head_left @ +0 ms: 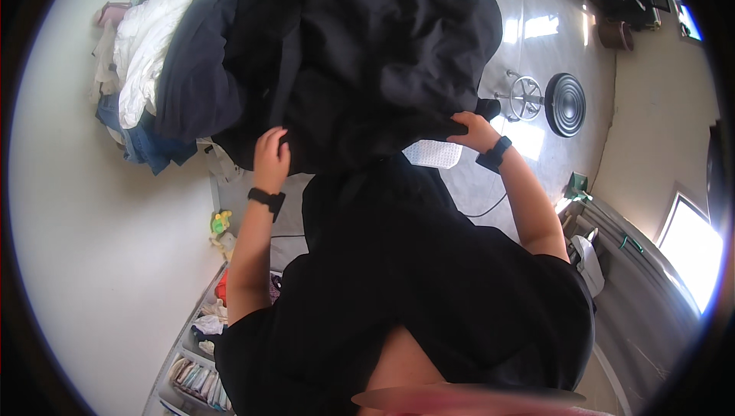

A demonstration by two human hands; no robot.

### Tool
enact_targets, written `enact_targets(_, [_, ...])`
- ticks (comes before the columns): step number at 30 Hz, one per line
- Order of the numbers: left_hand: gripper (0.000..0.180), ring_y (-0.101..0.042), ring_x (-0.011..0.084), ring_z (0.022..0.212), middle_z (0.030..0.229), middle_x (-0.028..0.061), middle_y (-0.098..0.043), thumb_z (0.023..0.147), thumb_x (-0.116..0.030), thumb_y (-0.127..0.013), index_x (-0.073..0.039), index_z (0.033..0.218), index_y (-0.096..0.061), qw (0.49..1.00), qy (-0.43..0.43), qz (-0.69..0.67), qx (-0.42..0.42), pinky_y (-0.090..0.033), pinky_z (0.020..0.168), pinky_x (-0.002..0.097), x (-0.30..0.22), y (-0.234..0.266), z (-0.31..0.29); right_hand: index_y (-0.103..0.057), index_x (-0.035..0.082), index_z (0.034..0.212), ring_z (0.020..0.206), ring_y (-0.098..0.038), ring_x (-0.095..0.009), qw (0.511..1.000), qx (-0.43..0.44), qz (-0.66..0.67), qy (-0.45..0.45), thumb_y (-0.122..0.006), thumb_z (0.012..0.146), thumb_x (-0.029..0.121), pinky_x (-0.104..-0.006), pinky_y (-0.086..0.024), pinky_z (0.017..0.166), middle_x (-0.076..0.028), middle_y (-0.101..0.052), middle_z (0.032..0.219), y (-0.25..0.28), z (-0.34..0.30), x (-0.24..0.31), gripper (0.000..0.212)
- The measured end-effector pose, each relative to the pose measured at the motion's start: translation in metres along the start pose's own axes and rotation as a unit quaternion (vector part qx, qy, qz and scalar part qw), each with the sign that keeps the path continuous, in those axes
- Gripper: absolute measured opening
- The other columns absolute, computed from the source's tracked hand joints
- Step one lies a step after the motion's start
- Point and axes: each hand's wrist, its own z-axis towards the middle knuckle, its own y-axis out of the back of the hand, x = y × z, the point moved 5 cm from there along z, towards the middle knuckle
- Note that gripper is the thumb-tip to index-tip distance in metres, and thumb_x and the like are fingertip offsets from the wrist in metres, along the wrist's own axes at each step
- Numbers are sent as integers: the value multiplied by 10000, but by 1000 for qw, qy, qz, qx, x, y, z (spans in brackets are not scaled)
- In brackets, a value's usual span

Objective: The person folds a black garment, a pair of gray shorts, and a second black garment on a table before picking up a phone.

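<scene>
A large black garment [383, 40] lies spread in front of me, loosely folded and wrinkled, over a white perforated surface [435, 154] that shows beneath its near edge. The exact kind of garment cannot be made out. My left hand [272, 157] rests on its near left part, fingers loosely stretched and lying against the cloth. At the near right edge my right hand [476, 132] grips the cloth between thumb and fingers. Both wrists wear black bands.
A pile of clothes, with a white garment [153, 40] and blue jeans [145, 136], sits at the left by the wall. To the right, a round black stool [566, 106] lies tipped on the grey floor. Bins of folded items [199, 381] stand at lower left.
</scene>
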Motion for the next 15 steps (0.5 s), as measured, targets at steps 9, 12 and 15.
enact_targets(9, [388, -443, 323, 1075, 1126, 181, -508, 764, -245, -605, -40, 1084, -530, 963, 67, -260, 31, -353, 901, 377, -3, -68, 130, -557, 1, 923, 860, -540, -335, 999, -43, 5, -24, -681, 631, 165, -355, -442, 756, -175, -562, 908, -4, -29, 9, 356])
enact_targets(12, [397, -454, 292, 1076, 1164, 179, -481, 796, -251, -567, -40, 1127, -505, 966, -123, -155, 167, -375, 880, 346, -34, -85, 145, -559, 5, 924, 868, -540, -334, 998, -55, 1, -42, -690, 626, 173, -355, -444, 754, -172, -564, 910, -10, -35, 2, 367])
enact_targets(15, [368, -466, 323, 1008, 1063, 174, -498, 783, -152, -559, -51, 1127, -476, 960, -33, -278, -8, -366, 878, 368, -16, -59, 173, -560, 5, 920, 864, -540, -333, 997, -59, 0, -49, -691, 626, 173, -357, -444, 751, -171, -565, 901, -14, -36, 6, 364])
